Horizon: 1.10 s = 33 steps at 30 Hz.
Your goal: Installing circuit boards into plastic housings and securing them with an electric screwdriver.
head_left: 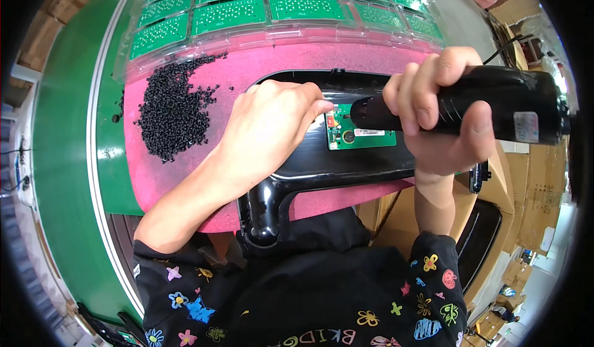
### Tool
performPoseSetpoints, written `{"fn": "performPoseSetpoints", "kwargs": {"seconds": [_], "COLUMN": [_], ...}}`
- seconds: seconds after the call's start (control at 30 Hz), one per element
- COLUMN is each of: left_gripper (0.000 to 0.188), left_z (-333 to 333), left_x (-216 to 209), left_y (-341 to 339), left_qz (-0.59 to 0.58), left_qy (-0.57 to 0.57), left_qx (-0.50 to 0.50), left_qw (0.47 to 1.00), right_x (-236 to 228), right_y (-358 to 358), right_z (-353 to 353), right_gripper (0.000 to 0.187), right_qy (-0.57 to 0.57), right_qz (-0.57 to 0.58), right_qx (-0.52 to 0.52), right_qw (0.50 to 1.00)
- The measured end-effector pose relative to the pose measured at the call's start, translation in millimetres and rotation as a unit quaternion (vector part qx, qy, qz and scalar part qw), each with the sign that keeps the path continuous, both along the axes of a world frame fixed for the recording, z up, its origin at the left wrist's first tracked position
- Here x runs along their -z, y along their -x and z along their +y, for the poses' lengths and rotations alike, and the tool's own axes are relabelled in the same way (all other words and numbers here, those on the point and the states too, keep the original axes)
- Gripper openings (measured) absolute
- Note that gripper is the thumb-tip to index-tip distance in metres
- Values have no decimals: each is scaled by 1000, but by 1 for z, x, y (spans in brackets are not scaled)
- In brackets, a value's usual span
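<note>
Fingers (425,107) of R hand (436,144) wrapped round front part of blk power driver (507,96), gripping it; thumb lies on near side. R forearm comes up nearly straight from lower edge, driver held roughly level, its nose pointing L at the green PCB (377,140). Bit is by the PCB's L part, near a red component; can't tell if it touches.

L hand (269,121) back-up, fingers curled, forearm slanting in from lower L. Its thumb & index tips are close tog. just beside PCB's L edge; can't tell if anything's pinched btwn them.

PCB sits in a glossy blk housing (337,172), which lies on a pink mat (141,177) on the green worktop (68,137). Pile of tiny blk parts (173,112) on mat, L of L hand; clear plastic tray (297,36) w/ more green boards (306,8) at far side.
</note>
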<state>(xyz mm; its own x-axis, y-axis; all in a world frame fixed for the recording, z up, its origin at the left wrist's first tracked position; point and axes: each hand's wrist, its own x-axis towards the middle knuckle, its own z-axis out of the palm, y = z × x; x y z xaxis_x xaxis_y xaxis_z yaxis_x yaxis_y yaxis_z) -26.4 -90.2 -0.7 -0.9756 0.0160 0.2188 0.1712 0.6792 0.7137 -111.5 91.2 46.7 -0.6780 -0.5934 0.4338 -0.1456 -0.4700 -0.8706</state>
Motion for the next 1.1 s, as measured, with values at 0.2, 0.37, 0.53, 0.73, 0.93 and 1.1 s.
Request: {"fn": "performPoseSetpoints", "kwargs": {"seconds": [0.2,0.37,0.53,0.73,0.93,1.1], "left_gripper": [30,24,12,12,15,16], "left_z": [6,8,1,1,1,2], "left_x": [-9,-5,1,0,-6,-4], "left_y": [0,-2,-4,-5,-2,-1], "left_qz": [-74,-66,-45,-36,-52,-35], "left_qy": [39,64,73,59,23,18], "left_qx": [-16,-22,7,26,33,36], "left_qw": [996,996,996,997,998,999], "right_x": [3,-3,-7,-1,-3,-8], "right_y": [0,-1,9,12,13,17], "right_z": [-3,-11,-18,-25,-22,-19], "right_gripper": [44,45,44,44,44,43], "right_qy": [-23,-69,-111,-103,-91,-98], "right_qz": [11,46,74,55,51,50], "right_qx": [25,17,-28,-48,-67,-102], "right_qw": [999,996,991,992,992,989]}}
